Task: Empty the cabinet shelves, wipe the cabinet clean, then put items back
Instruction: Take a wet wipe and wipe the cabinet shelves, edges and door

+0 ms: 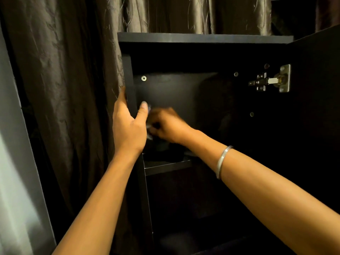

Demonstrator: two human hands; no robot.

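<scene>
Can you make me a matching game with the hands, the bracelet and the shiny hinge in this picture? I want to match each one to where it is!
Things:
1. left hand
2. right hand
3. bracelet
4. hinge

Places:
A. on the open cabinet door, upper right
B. around the right forearm
C. gripping the cabinet's left side panel
D. inside the cabinet above the shelf, blurred, holding something pale

Right pairs: 1-C, 2-D, 3-B, 4-A
</scene>
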